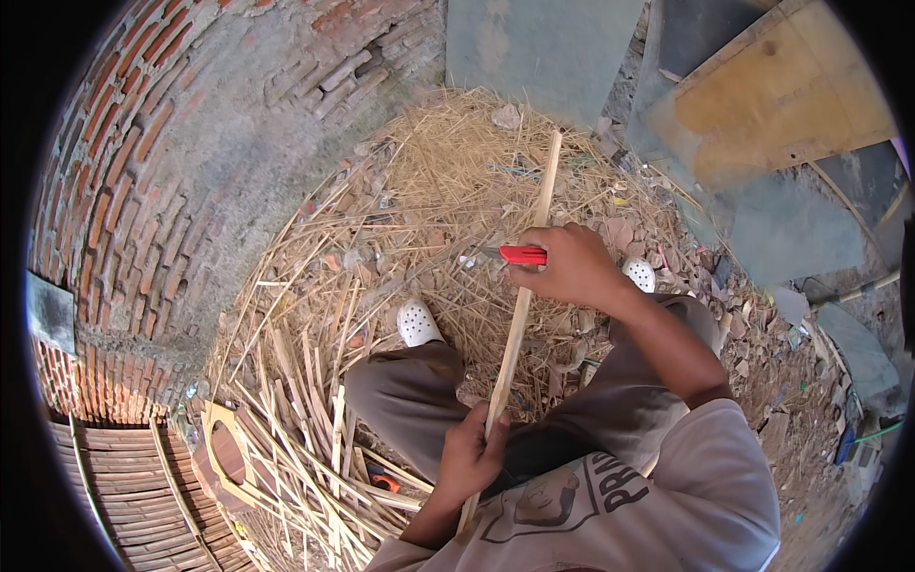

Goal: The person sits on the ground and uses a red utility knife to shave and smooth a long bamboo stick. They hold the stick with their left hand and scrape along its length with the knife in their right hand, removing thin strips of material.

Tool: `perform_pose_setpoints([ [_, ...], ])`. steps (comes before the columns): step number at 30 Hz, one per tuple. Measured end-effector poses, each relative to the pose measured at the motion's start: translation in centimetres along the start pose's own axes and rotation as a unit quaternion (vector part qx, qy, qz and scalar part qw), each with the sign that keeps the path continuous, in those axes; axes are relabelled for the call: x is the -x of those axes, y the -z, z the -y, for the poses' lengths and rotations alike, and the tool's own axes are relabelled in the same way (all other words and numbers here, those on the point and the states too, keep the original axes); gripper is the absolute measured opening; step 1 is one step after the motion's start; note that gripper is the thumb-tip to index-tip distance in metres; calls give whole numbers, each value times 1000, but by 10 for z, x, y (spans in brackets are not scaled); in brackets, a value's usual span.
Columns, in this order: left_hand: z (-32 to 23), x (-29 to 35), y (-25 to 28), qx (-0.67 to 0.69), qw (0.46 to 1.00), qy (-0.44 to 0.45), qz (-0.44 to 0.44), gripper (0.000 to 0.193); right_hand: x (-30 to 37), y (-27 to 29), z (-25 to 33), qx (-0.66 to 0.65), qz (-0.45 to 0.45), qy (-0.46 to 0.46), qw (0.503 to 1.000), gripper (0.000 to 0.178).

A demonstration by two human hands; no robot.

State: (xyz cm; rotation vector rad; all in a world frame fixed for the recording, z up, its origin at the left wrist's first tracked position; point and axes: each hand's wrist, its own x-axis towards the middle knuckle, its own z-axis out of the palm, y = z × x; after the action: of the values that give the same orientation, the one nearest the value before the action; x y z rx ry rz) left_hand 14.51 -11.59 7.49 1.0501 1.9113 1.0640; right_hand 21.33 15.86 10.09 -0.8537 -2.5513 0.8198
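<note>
A long, pale bamboo strip (512, 357) runs from my lap up and away over the ground, tilted slightly to the right. Near my lap, my left hand (472, 456) is closed around its lower part. My right hand (569, 262) grips a red-handled utility knife (523, 255) farther up the strip. The knife lies across the strip, its dark blade pointing left. My right fingers hide part of the handle, and whether the blade touches the strip is unclear.
Loose bamboo strips (335, 448) are heaped at my left, with an orange-handled tool (385, 482) among them. A brick wall (181, 181) rises on the left, above a bamboo slat platform (133, 486). Shavings (448, 153) cover the ground ahead. Boards (762, 95) lean at the far right.
</note>
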Motion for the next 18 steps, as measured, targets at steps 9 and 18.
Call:
perform_pose_setpoints([
  [9, 4, -9, -5, 171, 981, 57, 76, 15, -12, 0, -33, -351, -77, -74, 930, 24],
  [18, 18, -20, 10, 342, 926, 125, 104, 20, -27, 67, -190, 93, -89, -201, 971, 50],
])
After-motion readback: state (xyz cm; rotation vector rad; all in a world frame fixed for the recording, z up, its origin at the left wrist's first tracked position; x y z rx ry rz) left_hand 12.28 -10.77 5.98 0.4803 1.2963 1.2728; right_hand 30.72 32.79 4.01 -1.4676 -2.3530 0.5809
